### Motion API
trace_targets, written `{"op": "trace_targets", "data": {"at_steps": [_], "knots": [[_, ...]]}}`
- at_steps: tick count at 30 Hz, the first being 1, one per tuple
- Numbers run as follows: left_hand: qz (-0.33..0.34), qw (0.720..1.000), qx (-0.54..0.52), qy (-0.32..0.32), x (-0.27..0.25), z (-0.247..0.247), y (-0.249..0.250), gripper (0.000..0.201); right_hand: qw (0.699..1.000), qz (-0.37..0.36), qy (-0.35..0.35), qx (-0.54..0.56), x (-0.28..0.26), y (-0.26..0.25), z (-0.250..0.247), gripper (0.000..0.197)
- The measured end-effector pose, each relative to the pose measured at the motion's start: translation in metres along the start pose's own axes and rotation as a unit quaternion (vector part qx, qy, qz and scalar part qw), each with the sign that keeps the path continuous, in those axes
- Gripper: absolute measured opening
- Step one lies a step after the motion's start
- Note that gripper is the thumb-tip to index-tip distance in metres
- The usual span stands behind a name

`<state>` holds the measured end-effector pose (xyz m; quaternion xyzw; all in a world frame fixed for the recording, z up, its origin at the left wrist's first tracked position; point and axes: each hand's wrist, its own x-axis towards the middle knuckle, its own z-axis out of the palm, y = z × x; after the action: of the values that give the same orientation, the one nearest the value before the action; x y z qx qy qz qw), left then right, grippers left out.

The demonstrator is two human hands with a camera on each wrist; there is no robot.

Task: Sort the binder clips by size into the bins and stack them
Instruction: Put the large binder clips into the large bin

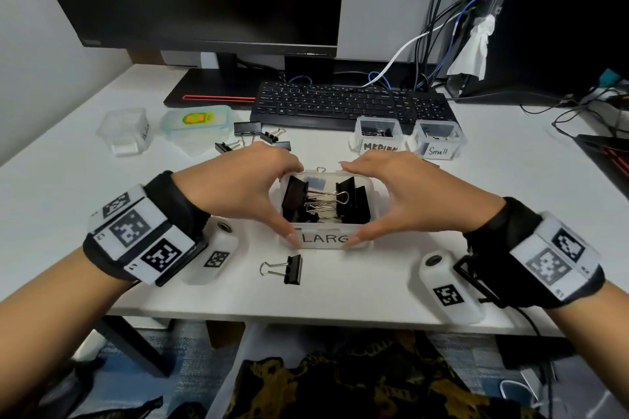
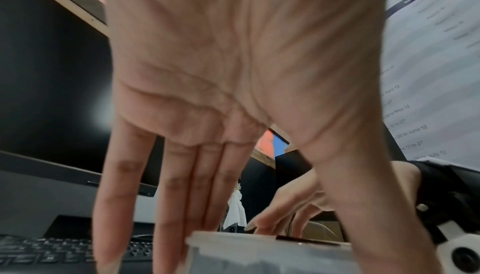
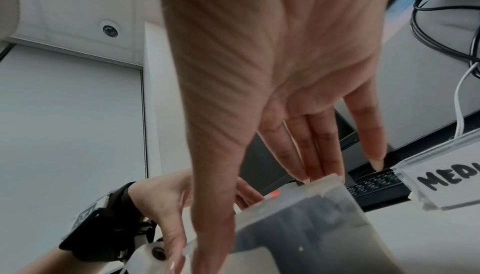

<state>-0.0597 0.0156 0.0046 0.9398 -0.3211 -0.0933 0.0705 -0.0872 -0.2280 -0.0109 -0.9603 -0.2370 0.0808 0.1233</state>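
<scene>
The clear bin labelled LARGE (image 1: 323,239) stands at the middle of the white desk with several big black binder clips (image 1: 352,201) inside. My left hand (image 1: 295,203) holds its left end, thumb on the front wall and fingers on the far rim. My right hand (image 1: 349,203) holds the right end the same way. Both wrist views show long fingers reaching down to the bin's (image 2: 259,258) rim and frosted wall (image 3: 311,227). One loose black clip (image 1: 288,269) lies just in front of the bin. Several more clips (image 1: 252,134) lie behind my left hand.
The MEDIUM bin (image 1: 377,146) and the Small bin (image 1: 439,150) stand at the back right, both with clips inside. An empty clear bin (image 1: 126,131) and a lidded box (image 1: 197,124) sit at the back left. A keyboard (image 1: 350,105) and monitor lie behind; cables hang at right.
</scene>
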Motion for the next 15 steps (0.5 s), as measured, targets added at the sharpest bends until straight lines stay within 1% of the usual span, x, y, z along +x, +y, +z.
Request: {"op": "trace_targets", "data": {"at_steps": [5, 8, 10, 13, 15], "knots": [[0.02, 1.0, 0.0, 0.013, 0.009, 0.003, 0.001, 0.091, 1.0, 0.013, -0.01, 0.013, 0.003, 0.005, -0.004, 0.107], [0.021, 0.999, -0.027, 0.021, 0.014, 0.006, 0.005, 0.094, 0.999, 0.028, -0.025, -0.019, 0.003, 0.01, -0.009, 0.113], [0.037, 0.998, -0.034, 0.025, 0.02, 0.008, 0.009, 0.099, 0.998, 0.03, -0.037, -0.045, 0.003, 0.009, -0.009, 0.117], [0.047, 0.998, -0.036, 0.016, 0.029, 0.011, 0.017, 0.092, 0.995, 0.038, -0.039, -0.078, 0.004, 0.004, -0.007, 0.114], [0.049, 0.997, -0.057, 0.005, 0.036, 0.009, 0.015, 0.09, 0.993, 0.051, -0.046, -0.097, 0.004, 0.005, -0.009, 0.112]]}}
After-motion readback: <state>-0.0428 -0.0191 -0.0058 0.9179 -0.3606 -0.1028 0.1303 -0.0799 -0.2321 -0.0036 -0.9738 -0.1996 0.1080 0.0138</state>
